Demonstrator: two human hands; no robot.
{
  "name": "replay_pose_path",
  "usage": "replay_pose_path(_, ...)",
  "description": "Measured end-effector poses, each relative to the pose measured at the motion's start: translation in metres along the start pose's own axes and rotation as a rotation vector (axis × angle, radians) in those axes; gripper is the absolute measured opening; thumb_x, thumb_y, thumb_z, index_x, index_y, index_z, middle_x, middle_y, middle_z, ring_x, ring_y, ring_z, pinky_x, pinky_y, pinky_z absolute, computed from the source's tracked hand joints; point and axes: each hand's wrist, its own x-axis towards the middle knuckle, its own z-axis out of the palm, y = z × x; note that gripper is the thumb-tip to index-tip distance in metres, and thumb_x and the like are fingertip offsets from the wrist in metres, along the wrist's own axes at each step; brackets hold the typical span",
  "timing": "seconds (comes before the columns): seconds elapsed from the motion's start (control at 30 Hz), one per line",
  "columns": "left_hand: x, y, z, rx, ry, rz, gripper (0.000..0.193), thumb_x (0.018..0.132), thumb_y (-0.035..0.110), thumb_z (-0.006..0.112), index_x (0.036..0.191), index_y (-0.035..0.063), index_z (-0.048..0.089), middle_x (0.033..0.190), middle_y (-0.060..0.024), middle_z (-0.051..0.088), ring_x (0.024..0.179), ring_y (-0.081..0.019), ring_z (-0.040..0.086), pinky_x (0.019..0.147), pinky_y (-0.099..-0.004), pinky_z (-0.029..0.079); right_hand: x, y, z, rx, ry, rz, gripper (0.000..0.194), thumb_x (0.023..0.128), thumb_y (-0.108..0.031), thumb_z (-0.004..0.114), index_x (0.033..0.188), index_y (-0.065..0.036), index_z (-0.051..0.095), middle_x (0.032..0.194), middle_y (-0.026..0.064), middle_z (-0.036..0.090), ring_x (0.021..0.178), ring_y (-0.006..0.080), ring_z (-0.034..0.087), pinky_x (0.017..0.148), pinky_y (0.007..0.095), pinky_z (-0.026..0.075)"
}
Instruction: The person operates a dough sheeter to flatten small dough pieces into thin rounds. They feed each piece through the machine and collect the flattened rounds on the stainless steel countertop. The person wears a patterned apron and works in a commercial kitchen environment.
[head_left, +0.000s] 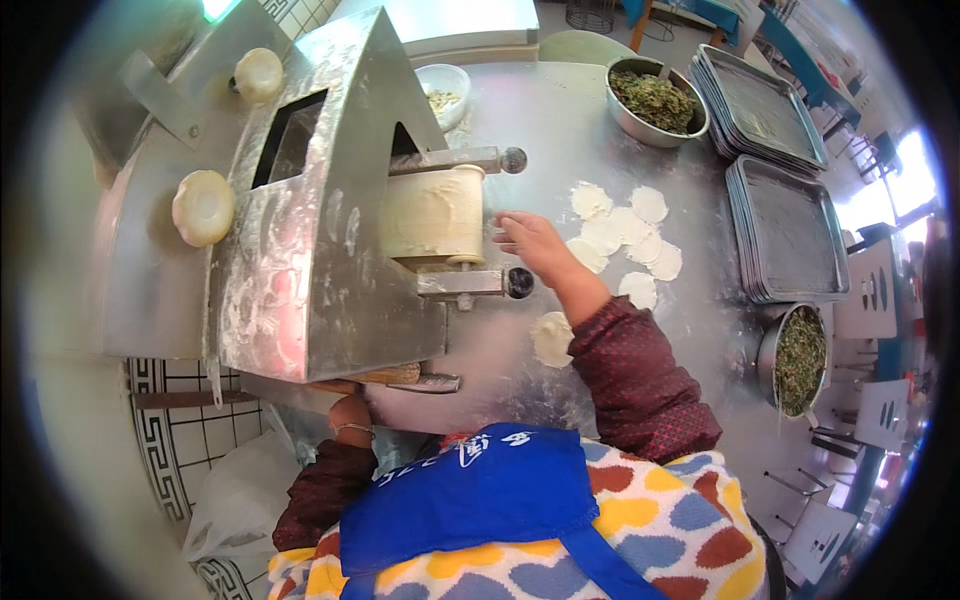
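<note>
My right hand (534, 244) hovers with fingers slightly bent just right of the belt outlet of a floury steel dough machine (352, 225); nothing shows in it. The pale belt (435, 214) sticks out between two arms with round black-tipped knobs. Several thin round dough wrappers (600, 234) lie partly overlapping on the steel table, and a single wrapper (552, 339) lies nearer my right sleeve. My left hand (350, 416) is at the table's near edge, below the machine and beside a wooden rolling pin (386, 374); its fingers are mostly hidden.
A bowl of green filling (652, 101) stands at the far right, another bowl of filling (799, 364) at the near right. Two stacks of metal trays (787, 225) line the right edge. Behind the machine is a white plastic tub (444, 96). A plastic bag (236, 495) hangs at lower left.
</note>
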Motion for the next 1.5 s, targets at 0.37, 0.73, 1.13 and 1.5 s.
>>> replay_pose_path(0.37,-0.006,0.003,-0.001,-0.058,0.1,-0.009,0.017,0.072,0.014,0.046,0.064,0.0099,0.061,0.063,-0.0096,0.06,0.058,-0.0234,0.059,0.045,-0.0365,0.047,0.02,0.007,0.03,-0.126,0.02,0.15,0.045,0.085,-0.034,0.03,0.086,0.005,0.052,0.075,0.0111,0.055,0.062,0.0154,0.049,0.056,0.0267,0.039)
replay_pose_path(0.73,0.002,0.001,0.008,-0.078,0.013,-0.028,0.017,0.071,0.014,0.047,0.068,0.0087,0.063,0.067,-0.0115,0.06,0.062,-0.0254,0.06,0.046,-0.0406,0.047,0.011,0.008,0.025,-0.226,0.549,-0.213,0.028,0.08,-0.009,0.034,0.102,0.001,0.047,0.089,0.0216,0.054,0.087,0.0341,0.05,0.075,0.0355,0.039)
replay_pose_path(1.13,0.002,-0.001,0.004,-0.029,0.032,0.017,0.019,0.074,0.016,0.045,0.068,0.0098,0.062,0.068,-0.0093,0.06,0.063,-0.0235,0.06,0.049,-0.0344,0.047,0.008,0.002,-0.047,0.272,0.753,-0.01,0.044,0.072,0.003,0.033,0.116,-0.001,0.035,0.113,0.0173,0.041,0.096,0.0242,0.046,0.08,0.0304,0.038)
replay_pose_path(1.5,-0.004,0.004,-0.015,0.014,-0.005,-0.037,0.019,0.074,0.016,0.045,0.07,0.0103,0.063,0.07,-0.0086,0.061,0.064,-0.0228,0.06,0.049,-0.0339,0.048,0.01,0.012,0.013,0.198,0.258,0.068,0.038,0.077,-0.012,0.043,0.11,0.004,0.039,0.098,0.0135,0.051,0.082,0.0169,0.051,0.076,0.0272,0.038)
